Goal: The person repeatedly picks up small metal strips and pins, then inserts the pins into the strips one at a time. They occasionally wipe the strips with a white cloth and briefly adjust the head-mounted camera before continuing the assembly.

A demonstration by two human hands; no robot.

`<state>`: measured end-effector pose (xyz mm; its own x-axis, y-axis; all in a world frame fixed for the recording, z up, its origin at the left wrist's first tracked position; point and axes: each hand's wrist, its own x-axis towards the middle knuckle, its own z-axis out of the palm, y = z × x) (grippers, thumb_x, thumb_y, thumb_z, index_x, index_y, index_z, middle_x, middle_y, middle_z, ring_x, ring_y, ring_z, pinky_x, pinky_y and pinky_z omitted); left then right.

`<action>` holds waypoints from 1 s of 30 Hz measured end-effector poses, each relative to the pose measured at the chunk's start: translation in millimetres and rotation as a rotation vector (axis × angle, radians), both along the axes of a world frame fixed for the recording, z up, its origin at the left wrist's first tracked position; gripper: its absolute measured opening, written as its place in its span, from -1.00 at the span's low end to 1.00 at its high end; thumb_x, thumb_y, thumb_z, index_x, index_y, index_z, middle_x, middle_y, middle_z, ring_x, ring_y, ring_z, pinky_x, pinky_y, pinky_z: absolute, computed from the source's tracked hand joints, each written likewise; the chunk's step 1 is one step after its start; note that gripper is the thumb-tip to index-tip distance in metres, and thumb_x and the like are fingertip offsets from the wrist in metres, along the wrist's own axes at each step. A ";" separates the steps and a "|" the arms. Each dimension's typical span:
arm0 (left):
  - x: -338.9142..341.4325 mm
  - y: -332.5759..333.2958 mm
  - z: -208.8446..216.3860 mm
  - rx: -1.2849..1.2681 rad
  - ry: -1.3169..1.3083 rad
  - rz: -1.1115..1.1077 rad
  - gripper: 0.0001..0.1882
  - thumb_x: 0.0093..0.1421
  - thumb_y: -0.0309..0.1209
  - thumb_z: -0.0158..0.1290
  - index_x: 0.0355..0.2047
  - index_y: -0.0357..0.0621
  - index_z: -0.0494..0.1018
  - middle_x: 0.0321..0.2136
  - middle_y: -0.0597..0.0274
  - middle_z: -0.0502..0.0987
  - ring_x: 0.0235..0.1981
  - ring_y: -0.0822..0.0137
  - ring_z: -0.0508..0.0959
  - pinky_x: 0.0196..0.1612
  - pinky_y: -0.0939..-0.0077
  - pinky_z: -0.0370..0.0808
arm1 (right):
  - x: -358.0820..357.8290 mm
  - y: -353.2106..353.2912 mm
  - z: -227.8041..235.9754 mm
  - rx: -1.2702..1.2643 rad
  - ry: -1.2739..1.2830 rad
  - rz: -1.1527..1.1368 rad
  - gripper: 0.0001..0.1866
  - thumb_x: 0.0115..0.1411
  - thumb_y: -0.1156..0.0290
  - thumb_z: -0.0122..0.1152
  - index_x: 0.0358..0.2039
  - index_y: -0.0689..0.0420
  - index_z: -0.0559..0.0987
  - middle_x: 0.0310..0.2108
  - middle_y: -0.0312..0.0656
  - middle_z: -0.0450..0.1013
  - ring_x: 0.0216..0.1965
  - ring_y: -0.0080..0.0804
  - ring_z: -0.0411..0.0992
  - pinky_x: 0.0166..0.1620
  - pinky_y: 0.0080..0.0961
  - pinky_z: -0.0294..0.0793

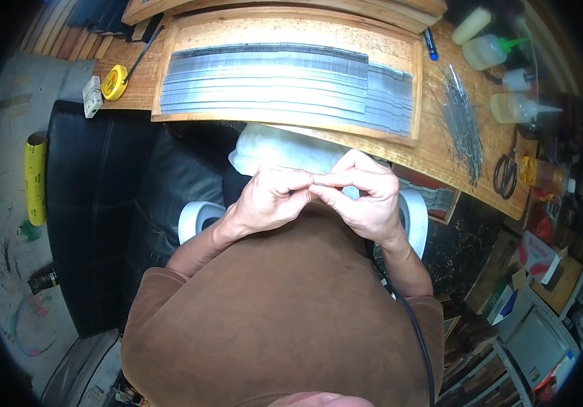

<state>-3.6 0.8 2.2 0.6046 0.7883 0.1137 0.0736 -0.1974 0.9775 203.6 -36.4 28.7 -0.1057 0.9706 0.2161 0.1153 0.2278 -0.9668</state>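
Observation:
My left hand [276, 195] and my right hand [365, 190] meet fingertip to fingertip in front of my chest, just short of the table edge. Both are closed in a pinch, thumbs against index fingers. Whatever lies between the fingertips is too small or too hidden to name. Beyond them, on the table, a shallow wooden tray [419, 81] holds overlapping rows of thin grey metal strips [264, 81]. A loose bundle of thin metal wires or strips [464, 129] lies to the right of the tray.
Black-handled scissors [506, 175], a blue marker [430, 44] and squeeze bottles [485, 52] occupy the table's right side. A yellow tape measure [114, 82] sits at its left corner. A black padded seat [102, 217] stands at left, near a yellow roll [36, 178].

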 end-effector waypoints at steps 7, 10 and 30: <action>-2.8 0.5 -2.0 0.037 0.007 0.010 -0.75 0.25 -0.62 0.24 -0.07 -0.22 0.74 -0.43 0.02 0.72 -0.58 0.35 0.61 -0.47 0.50 0.49 | -2.6 -1.0 0.8 0.031 -0.012 -0.024 -0.77 0.09 0.66 0.59 -0.21 0.23 0.82 -0.35 -0.18 0.64 -0.37 -0.49 0.60 -0.30 -0.59 0.58; -2.0 -0.2 -3.9 0.044 -0.013 0.018 -0.75 0.25 -0.62 0.24 -0.07 -0.22 0.74 -0.44 0.02 0.71 -0.58 0.35 0.62 -0.47 0.50 0.50 | -2.6 -1.8 -0.4 0.028 -0.022 -0.029 -0.77 0.08 0.66 0.60 -0.21 0.23 0.82 -0.36 -0.18 0.65 -0.38 -0.49 0.61 -0.30 -0.58 0.58; -0.3 -0.8 -2.7 0.026 -0.034 0.027 -0.73 0.31 -0.55 0.30 0.01 -0.15 0.73 -0.30 0.00 0.76 -0.41 0.33 0.72 -0.29 0.50 0.62 | -2.5 -0.4 -1.6 0.056 -0.010 -0.046 -0.80 0.08 0.69 0.55 -0.25 0.25 0.78 -0.35 -0.15 0.64 -0.34 -0.43 0.61 -0.26 -0.56 0.58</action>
<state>-3.8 0.0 -0.5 0.5783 0.8010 0.1548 0.0457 -0.2212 0.9741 201.1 -36.9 27.1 -0.0638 0.9608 0.2698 0.1366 0.2762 -0.9513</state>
